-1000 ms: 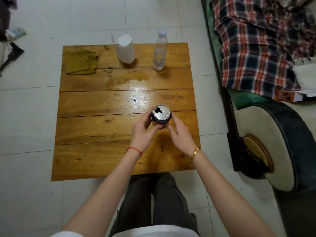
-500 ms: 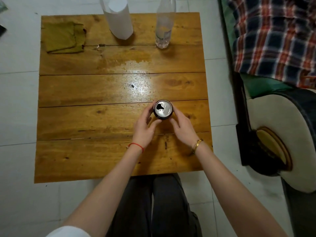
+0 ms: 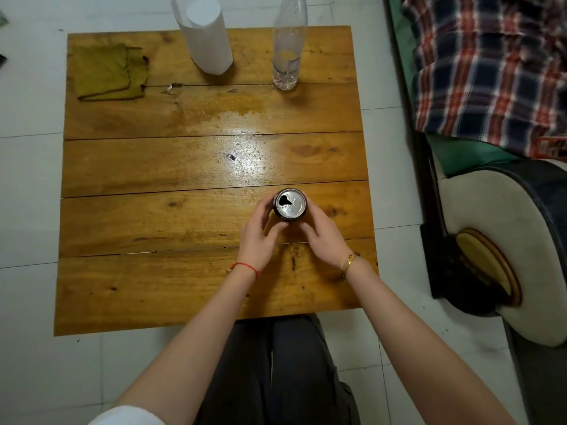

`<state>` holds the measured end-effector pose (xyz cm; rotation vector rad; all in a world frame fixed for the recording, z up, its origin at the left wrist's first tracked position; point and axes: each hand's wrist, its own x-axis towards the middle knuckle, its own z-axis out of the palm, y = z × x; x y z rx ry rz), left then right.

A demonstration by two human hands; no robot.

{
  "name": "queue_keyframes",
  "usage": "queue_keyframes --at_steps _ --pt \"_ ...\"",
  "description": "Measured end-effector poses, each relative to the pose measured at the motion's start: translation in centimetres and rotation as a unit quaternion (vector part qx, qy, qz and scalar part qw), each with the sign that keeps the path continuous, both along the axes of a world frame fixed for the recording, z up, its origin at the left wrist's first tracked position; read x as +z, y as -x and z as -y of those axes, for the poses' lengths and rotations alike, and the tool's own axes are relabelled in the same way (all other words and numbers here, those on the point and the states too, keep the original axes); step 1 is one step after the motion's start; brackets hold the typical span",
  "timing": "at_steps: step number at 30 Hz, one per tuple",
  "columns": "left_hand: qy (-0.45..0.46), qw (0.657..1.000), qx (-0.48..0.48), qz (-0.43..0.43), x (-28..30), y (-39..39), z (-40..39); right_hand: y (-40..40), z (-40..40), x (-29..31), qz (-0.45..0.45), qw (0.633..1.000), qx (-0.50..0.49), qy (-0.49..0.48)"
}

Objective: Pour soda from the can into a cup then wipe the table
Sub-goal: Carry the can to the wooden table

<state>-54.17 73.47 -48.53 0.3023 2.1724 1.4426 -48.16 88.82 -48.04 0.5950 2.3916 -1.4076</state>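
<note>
An opened soda can (image 3: 291, 204) stands upright on the wooden table (image 3: 153, 286), right of centre. My left hand (image 3: 256, 237) curls round the can's left side, thumb at its near side. My right hand (image 3: 322, 236) holds the can's right side in the same way. A tall white cup (image 3: 205, 38) stands at the table's far edge. An olive-yellow cloth (image 3: 107, 72) lies folded at the far left corner. A wet, shiny patch (image 3: 242, 130) spreads over the middle planks beyond the can.
A clear plastic bottle (image 3: 288, 47) stands at the far edge, right of the cup. A sofa arm (image 3: 503, 240) with a plaid blanket (image 3: 491, 65) is close on the right. White tiled floor surrounds the table. My knees are under its near edge.
The can has come down onto the table, with both hands still round it. The view has moved closer and tilted downward.
</note>
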Motion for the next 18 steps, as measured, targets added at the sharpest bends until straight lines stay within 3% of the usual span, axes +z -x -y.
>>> queue_keyframes --at_steps 10,18 --pt "0.166 0.979 -0.083 -0.079 1.8 -0.9 2.2 -2.0 0.2 1.7 0.050 0.990 0.007 -0.135" --pt "0.254 0.952 -0.110 -0.132 9.6 -3.6 7.1 -5.9 1.5 8.9 0.038 0.980 0.061 -0.186"
